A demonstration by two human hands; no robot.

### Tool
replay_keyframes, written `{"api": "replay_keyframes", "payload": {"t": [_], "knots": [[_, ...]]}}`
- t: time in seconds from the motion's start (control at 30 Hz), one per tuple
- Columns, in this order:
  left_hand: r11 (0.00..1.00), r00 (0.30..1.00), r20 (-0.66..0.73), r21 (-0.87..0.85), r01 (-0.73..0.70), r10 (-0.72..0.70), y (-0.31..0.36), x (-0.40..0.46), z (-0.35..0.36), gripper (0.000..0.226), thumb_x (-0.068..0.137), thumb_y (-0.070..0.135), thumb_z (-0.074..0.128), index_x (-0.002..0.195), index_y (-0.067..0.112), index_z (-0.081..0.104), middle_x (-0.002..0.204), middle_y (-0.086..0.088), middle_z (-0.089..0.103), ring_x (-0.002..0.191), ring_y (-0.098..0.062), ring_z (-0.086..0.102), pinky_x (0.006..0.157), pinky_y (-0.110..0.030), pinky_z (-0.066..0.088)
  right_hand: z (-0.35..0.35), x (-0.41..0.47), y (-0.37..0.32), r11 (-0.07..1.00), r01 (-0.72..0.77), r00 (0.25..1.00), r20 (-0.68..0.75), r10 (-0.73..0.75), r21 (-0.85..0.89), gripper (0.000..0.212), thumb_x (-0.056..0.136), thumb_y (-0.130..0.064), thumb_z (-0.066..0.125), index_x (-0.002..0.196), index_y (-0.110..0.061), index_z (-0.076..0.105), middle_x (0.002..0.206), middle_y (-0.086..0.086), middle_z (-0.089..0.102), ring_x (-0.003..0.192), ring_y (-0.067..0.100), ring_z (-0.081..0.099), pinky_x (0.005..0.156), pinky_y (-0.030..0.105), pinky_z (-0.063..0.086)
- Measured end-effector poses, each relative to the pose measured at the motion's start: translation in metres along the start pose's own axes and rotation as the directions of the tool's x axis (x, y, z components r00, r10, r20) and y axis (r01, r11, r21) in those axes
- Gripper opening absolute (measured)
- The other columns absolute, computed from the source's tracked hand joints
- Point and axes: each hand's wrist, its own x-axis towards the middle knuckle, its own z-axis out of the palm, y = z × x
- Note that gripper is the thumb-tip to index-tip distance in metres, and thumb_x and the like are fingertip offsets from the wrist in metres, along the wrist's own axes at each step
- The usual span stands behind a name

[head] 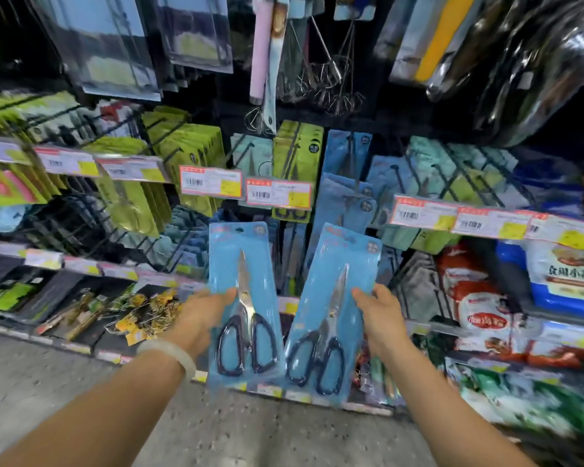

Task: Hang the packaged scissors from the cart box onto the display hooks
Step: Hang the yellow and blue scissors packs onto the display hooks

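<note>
I hold two blue-carded packs of black-handled scissors upright in front of the display. My left hand (201, 318) grips the left scissors pack (243, 308) by its left edge, thumb on the front. My right hand (381, 315) grips the right scissors pack (334, 315) by its right edge; this pack tilts to the right. Above them, more blue scissors packs (346, 197) hang on black display hooks (398, 178). The cart box is out of view.
Green and teal packaged goods (182, 146) hang on hooks left and right. Price tags (279, 193) run along the rails. Whisks (331, 82) hang higher up. Bagged goods (479, 308) sit on shelves at the right. Speckled floor (216, 433) lies below.
</note>
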Motion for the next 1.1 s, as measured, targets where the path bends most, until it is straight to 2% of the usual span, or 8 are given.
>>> {"api": "replay_keyframes", "payload": {"t": [0.1,0.27,0.4,0.53,0.63,0.87,0.97,1.1], "knots": [[0.998,0.995,0.074,0.021,-0.064,0.062,0.019,0.01,-0.004,0.031,0.089,0.013,0.063,0.116,-0.001,0.061,0.114,-0.017,0.065,0.093,-0.027,0.062,0.086,-0.04,0.052,0.009,-0.004,-0.011,0.998,0.039,0.997,-0.074,-0.036,0.046,0.013,0.092,-0.014,0.055,0.081,-0.009,0.053,0.074,0.017,0.053,0.066,0.021,0.047,0.064,0.034,0.04],[0.997,0.983,0.168,0.0,-0.078,0.077,0.033,0.022,-0.004,0.031,0.091,0.005,0.057,0.12,-0.007,0.057,0.12,-0.021,0.061,0.091,-0.025,0.058,0.088,-0.039,0.047,0.01,-0.003,-0.023,0.993,0.098,0.981,-0.177,-0.084,0.07,0.008,0.091,-0.013,0.057,0.084,-0.01,0.059,0.083,0.011,0.061,0.069,0.022,0.055,0.065,0.03,0.046],[0.994,0.972,0.212,0.009,-0.107,0.103,0.041,0.03,0.004,0.023,0.092,0.004,0.056,0.113,-0.004,0.059,0.089,-0.014,0.066,0.061,-0.018,0.063,0.062,-0.029,0.053,0.007,-0.002,-0.031,0.993,0.106,0.972,-0.218,-0.093,0.051,0.022,0.091,-0.014,0.057,0.069,-0.012,0.051,0.071,0.011,0.055,0.062,0.019,0.049,0.06,0.029,0.041],[0.986,0.968,0.223,0.09,-0.138,0.115,0.041,0.036,0.012,0.028,0.092,0.007,0.058,0.117,-0.007,0.057,0.106,-0.02,0.065,0.07,-0.022,0.06,0.077,-0.036,0.051,0.001,0.005,-0.028,0.992,0.095,0.973,-0.217,-0.076,0.078,0.04,0.073,-0.037,0.067,0.078,0.0,0.054,0.087,0.044,0.051,0.07,0.023,0.049,0.067,0.037,0.04],[0.962,0.955,0.241,0.165,-0.218,0.175,0.042,0.036,0.018,0.029,0.091,0.008,0.059,0.119,0.001,0.054,0.105,-0.016,0.066,0.082,-0.026,0.061,0.083,-0.042,0.051,-0.005,0.014,-0.028,0.992,0.072,0.979,-0.198,-0.05,0.105,0.047,0.058,-0.047,0.065,0.087,-0.013,0.052,0.084,0.043,0.05,0.079,0.022,0.046,0.068,0.037,0.038],[0.891,0.837,0.394,0.086,-0.446,0.381,0.047,0.019,0.04,0.071,0.091,-0.008,0.051,0.148,0.021,0.021,0.121,-0.003,0.053,0.097,-0.021,0.057,0.08,-0.029,0.049,-0.013,0.025,-0.044,0.994,0.056,0.986,-0.159,-0.042,0.088,0.019,0.09,-0.022,0.059,0.08,-0.006,0.058,0.087,0.035,0.055,0.078,0.025,0.052,0.073,0.04,0.047],[0.849,0.817,0.445,0.197,-0.49,0.368,0.043,0.021,0.045,0.052,0.093,-0.002,0.052,0.136,0.026,0.044,0.135,0.003,0.049,0.087,-0.012,0.059,0.07,-0.01,0.044,-0.014,0.027,-0.043,0.995,0.048,0.996,-0.082,-0.041,0.086,0.011,0.092,-0.019,0.056,0.092,-0.01,0.061,0.091,0.018,0.064,0.083,0.024,0.059,0.081,0.04,0.051],[0.852,0.829,0.473,0.259,-0.455,0.299,0.037,0.023,0.053,0.025,0.093,-0.001,0.052,0.108,0.013,0.067,0.128,-0.01,0.061,0.097,-0.014,0.056,0.076,-0.018,0.044,-0.007,0.019,-0.036,0.994,0.017,0.999,0.027,-0.02,0.107,0.009,0.093,-0.015,0.055,0.087,-0.015,0.061,0.088,0.007,0.067,0.076,0.022,0.062,0.073,0.034,0.052]]}}
